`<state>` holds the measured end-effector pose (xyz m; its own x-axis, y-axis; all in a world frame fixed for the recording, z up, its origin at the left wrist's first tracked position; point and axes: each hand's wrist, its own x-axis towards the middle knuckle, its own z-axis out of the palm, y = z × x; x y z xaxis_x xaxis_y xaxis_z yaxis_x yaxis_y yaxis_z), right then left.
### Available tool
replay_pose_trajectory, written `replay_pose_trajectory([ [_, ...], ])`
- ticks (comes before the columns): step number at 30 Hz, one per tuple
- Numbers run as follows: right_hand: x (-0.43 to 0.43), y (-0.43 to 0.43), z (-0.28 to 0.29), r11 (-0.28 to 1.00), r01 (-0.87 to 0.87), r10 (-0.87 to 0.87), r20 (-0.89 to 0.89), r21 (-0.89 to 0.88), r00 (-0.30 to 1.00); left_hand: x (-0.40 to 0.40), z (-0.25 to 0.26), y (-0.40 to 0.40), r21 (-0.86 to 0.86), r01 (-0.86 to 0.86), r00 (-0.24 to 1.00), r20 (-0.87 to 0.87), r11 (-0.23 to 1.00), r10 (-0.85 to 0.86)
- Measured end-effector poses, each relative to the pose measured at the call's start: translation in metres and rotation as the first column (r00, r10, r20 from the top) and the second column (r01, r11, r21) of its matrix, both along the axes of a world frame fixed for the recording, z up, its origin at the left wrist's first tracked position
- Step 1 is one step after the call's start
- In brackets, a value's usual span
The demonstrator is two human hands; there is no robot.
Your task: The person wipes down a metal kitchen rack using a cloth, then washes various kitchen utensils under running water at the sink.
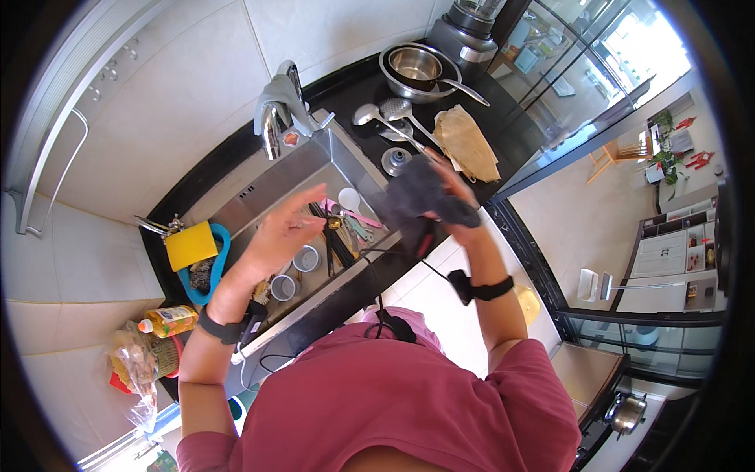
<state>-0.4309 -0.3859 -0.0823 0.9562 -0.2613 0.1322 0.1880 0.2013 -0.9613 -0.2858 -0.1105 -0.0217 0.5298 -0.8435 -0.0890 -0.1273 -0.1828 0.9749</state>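
Note:
My left hand (286, 236) is over the stainless steel sink (248, 206), its fingers apart and nothing in it. A dark grey cloth (416, 192), blurred, is in my right hand (457, 192) above the sink's right edge. In the sink lie black chopsticks (336, 245), a white spoon (349, 199), a pink-handled utensil (368, 221), green measuring spoons (358, 229) and two small metal cups (307, 258). On the black counter beyond my right hand are a ladle (367, 114), a skimmer (396, 110), a metal funnel (396, 159) and a folded brown cloth (466, 141).
A grey cloth (280, 100) drapes over the faucet (271, 138). A metal bowl (395, 88) holding a saucepan (416, 64) stands near a blender (463, 47). Left of the sink are a yellow sponge cloth (190, 246), a blue holder (221, 242) and a soap bottle (171, 321). Cables hang before me.

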Motion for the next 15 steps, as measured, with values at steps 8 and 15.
replay_pose_trajectory([
  [8,-0.038,-0.217,-0.032,0.812,0.502,-0.512,0.049,-0.299,0.858,0.018,-0.042,0.067,0.195,-0.213,0.955,-0.165,0.957,0.246],
  [15,-0.023,-0.443,-0.14,0.444,0.493,-0.687,0.069,-0.749,0.723,0.013,-0.067,0.118,0.389,-0.389,0.87,-0.143,0.835,0.472],
])
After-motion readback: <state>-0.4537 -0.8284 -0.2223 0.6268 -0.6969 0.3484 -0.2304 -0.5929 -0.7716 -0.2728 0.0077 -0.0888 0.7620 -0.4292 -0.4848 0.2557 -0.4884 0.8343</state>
